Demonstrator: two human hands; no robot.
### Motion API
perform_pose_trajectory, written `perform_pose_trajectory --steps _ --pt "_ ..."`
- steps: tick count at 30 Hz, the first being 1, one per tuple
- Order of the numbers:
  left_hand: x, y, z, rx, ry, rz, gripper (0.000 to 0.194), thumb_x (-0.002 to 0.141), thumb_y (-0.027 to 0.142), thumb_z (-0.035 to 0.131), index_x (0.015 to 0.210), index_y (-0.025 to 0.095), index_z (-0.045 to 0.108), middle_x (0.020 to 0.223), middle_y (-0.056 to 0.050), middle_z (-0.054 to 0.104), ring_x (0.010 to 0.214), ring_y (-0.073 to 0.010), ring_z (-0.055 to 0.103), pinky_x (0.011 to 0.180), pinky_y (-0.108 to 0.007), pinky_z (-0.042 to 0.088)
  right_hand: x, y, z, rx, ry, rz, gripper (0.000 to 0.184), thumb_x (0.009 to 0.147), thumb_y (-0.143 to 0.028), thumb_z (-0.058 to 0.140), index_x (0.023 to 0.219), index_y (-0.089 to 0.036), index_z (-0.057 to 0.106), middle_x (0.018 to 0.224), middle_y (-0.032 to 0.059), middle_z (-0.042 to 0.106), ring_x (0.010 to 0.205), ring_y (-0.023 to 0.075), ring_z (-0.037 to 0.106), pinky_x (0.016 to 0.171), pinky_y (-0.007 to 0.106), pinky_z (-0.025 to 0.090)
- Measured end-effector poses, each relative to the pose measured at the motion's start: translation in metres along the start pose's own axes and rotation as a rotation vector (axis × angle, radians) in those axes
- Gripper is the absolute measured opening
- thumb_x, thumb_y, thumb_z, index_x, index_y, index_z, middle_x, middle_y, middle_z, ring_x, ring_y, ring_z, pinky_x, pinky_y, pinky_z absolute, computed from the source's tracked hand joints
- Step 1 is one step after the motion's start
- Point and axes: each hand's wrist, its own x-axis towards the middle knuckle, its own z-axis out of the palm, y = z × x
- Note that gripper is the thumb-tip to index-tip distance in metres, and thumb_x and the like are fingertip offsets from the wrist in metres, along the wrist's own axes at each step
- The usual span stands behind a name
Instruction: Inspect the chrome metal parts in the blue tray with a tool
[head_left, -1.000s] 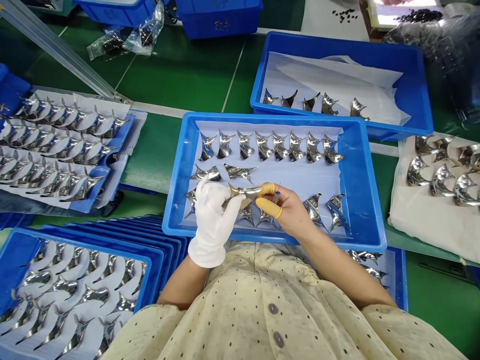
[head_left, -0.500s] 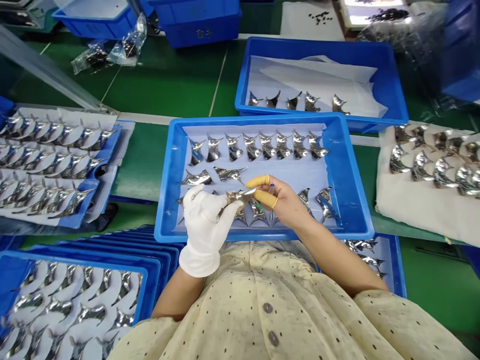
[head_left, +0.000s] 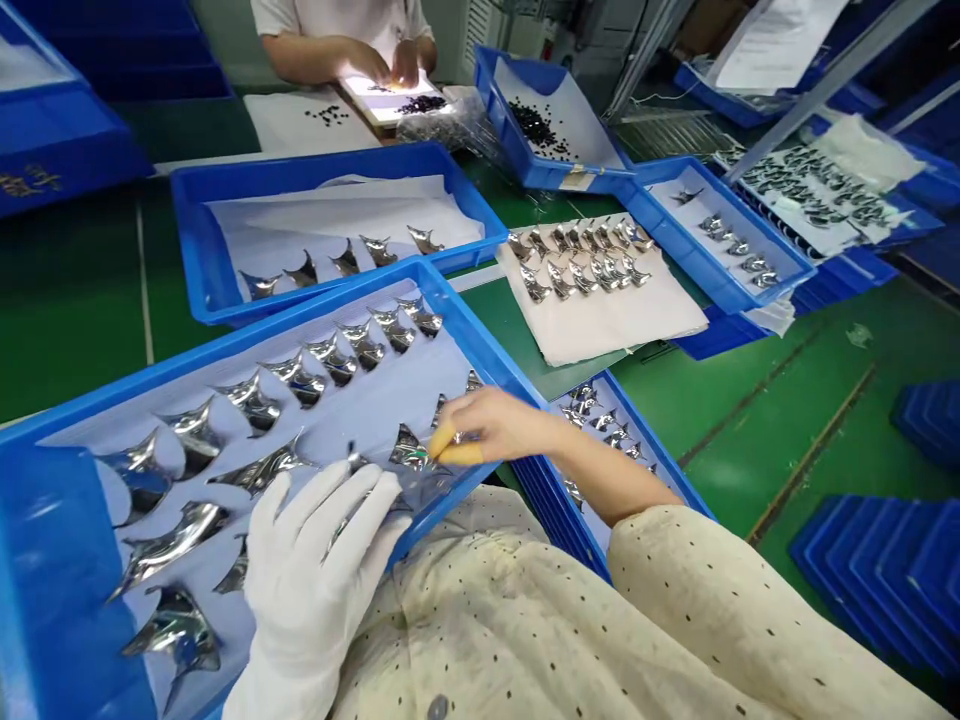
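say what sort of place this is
Probably a factory workshop where metal parts are handled and checked by hand: blue plastic trays lined with white sheet hold rows of polished curved metal pieces, the left hand wears a white cotton glove, and the right hand has yellow rubber finger cots.

The head camera looks forward and down, seemingly tilted — close above a blue tray (head_left: 225, 352).

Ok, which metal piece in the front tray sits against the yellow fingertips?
The one just left of the right hand's yellow fingertips, with a green speck where they meet.
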Motion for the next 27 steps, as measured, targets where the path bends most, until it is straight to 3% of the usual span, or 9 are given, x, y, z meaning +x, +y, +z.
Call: perform_pose_trajectory --steps 3,5,6,8,10,15,21,24,27 --pt "0.003 0.000 0.003 -0.067 -0.016 -0.026 0.054 0.078 0.007 0.086 0.129 0.018 0.069 0.110 -0.014 0.079 0.112 -0.0320 0.072 0.120 -0.053 0.044 -0.053 0.023 -0.056 -0.306 0.381 0.148 0.020 0.096 -0.034 0.067 0.099 -0.018 0.079 0.097 0.0067 0.078 0.083 0.0163 0.071 0.077 0.028 0.054" --pt "0.004 -0.001 0.004 -0.086 -0.031 -0.040 0.053 0.079 0.006 0.085 0.128 0.018 0.069 0.110 -0.015 0.079 0.112 -0.0328 0.072 0.117 -0.054 0.047 -0.088 0.044 -0.092 -0.628 0.564 0.405 0.020 0.095 -0.030 0.064 0.098 -0.018 0.079 0.095 0.0084 0.078 0.081 0.0185 0.070 0.074 0.029 0.052" --pt "0.004 -0.001 0.005 -0.093 -0.037 -0.043 0.050 0.079 0.006 0.084 0.126 0.018 0.070 0.110 -0.015 0.079 0.111 -0.0330 0.072 0.116 -0.055 0.048 -0.104 0.055 -0.107 -0.797 0.581 0.572 0.020 0.093 -0.025 0.061 0.097 -0.017 0.080 0.094 0.0097 0.078 0.082 0.0199 0.069 0.072 0.030 0.049" --pt "0.005 0.000 0.006 -0.101 -0.041 -0.040 0.045 0.081 0.006 0.083 0.122 0.018 0.070 0.109 -0.015 0.079 0.109 -0.0327 0.073 0.114 -0.055 0.050 -0.128 0.074 -0.126 -1.044 0.472 0.874 0.024 0.092 -0.022 0.059 0.100 -0.015 0.080 0.099 0.0122 0.078 0.086 0.0226 0.069 0.068 0.030 0.044" --pt "0.007 0.001 0.008 -0.100 -0.051 -0.035 0.041 0.082 0.007 0.082 0.119 0.018 0.070 0.108 -0.014 0.079 0.107 -0.0320 0.074 0.113 -0.055 0.050 -0.141 0.089 -0.133 -1.144 0.353 1.025 0.027 0.093 -0.023 0.057 0.104 -0.015 0.080 0.104 0.0133 0.078 0.088 0.0241 0.069 0.064 0.030 0.040" --pt "0.005 0.001 0.011 -0.094 -0.089 -0.059 0.043 0.085 0.010 0.080 0.123 0.025 0.068 0.110 -0.010 0.079 0.106 -0.0304 0.075 0.114 -0.055 0.050 -0.138 0.106 -0.126 -1.145 0.269 1.070 0.030 0.093 -0.025 0.056 0.107 -0.014 0.080 0.111 0.0146 0.076 0.091 0.0247 0.068 0.061 0.031 0.035" --pt "-0.004 -0.005 0.009 -0.124 -0.080 -0.091 0.043 0.086 0.012 0.079 0.124 0.027 0.070 0.111 -0.010 0.080 0.108 -0.0320 0.075 0.112 -0.055 0.051 -0.127 0.104 -0.125 -1.141 0.230 1.108 0.034 0.094 -0.028 0.056 0.114 -0.012 0.078 0.116 0.0170 0.074 0.093 0.0257 0.068 0.065 0.032 0.039" --pt "-0.010 -0.010 0.002 -0.133 -0.087 -0.149 0.046 0.086 0.009 0.076 0.128 0.027 0.069 0.115 -0.011 0.079 0.113 -0.0324 0.074 0.113 -0.057 0.051 -0.120 0.090 -0.120 -1.100 0.336 1.046 0.034 0.094 -0.030 0.057 0.111 -0.011 0.078 0.114 0.0185 0.074 0.092 0.0273 0.068 0.071 0.033 0.045" --pt "-0.019 -0.017 -0.008 -0.170 -0.051 -0.271 0.042 0.089 0.006 0.070 0.125 0.028 0.070 0.117 -0.010 0.078 0.119 -0.0318 0.071 0.112 -0.057 0.052 -0.092 0.065 -0.102 -0.877 0.535 0.797 0.031 0.095 -0.031 0.056 0.103 -0.012 0.079 0.100 0.0155 0.076 0.085 0.0258 0.068 0.075 0.034 0.049"
